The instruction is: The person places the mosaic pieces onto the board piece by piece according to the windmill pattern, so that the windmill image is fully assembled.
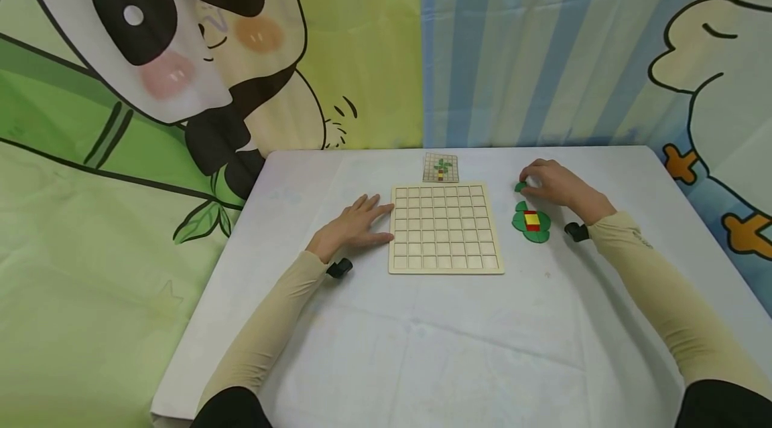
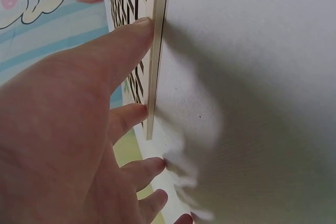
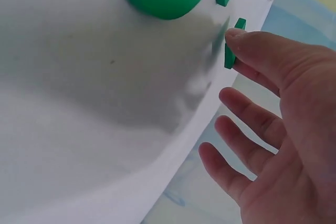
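Observation:
A pale wooden grid board (image 1: 445,229) lies flat on the white table. My left hand (image 1: 352,226), fingers spread and fairly straight, touches its left edge; in the left wrist view the thumb and index fingertips meet the board's rim (image 2: 156,72). Right of the board, my right hand (image 1: 556,185) pinches a green piece (image 3: 229,51) between thumb and index finger, the other fingers held apart. The piece appears just off the table; its full shape is partly hidden. Nearer the board's right side sits a cluster of green pieces (image 1: 535,236) with red and yellow pieces (image 1: 531,219) on or among them.
Behind the board lies a small card (image 1: 441,167) with a gridded picture in green, red and yellow. The white table (image 1: 422,347) meets cartoon-printed curtains (image 1: 494,46) at its back edge. A black strap-like object (image 1: 339,268) sits at the left wrist.

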The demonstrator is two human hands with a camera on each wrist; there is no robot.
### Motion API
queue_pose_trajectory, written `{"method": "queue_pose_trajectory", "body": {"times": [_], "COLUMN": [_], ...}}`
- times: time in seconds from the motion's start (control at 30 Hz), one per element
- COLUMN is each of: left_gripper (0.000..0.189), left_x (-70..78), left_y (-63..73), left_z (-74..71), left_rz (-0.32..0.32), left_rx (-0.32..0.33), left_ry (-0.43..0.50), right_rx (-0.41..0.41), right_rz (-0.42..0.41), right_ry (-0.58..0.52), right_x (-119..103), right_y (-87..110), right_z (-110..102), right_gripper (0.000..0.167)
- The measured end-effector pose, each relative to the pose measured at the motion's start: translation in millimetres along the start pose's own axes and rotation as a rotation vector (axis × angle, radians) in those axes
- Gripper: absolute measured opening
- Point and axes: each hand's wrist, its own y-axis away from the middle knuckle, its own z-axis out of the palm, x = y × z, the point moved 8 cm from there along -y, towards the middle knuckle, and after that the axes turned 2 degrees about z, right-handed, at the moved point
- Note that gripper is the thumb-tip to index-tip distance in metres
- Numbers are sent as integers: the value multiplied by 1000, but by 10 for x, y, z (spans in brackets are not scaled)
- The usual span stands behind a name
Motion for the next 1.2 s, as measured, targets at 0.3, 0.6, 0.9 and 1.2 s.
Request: {"method": "queue_pose_trajectory", "body": {"times": [0.3, 0.6, 0.9, 1.2], "left_gripper": [83, 83, 83, 83], "left_x": [-28, -1, -4, 0], "left_y": [-16, 12, 18, 7], "left_z": [15, -9, -4, -14], "left_rz": [-12, -9, -12, -13], "left_rx": [-8, -9, -4, -14], "left_ry": [-12, 9, 15, 13], "right_rx": [-38, -75, -62, -30], "right_rz": [-38, -96, -286, -411], "right_ry": [-4, 12, 34, 16], "right_x": [-204, -559, -1087, -1438], "right_y": [-65, -160, -217, -276], "right_z": [6, 83, 152, 252], "right_gripper": [28, 25, 22, 24]}}
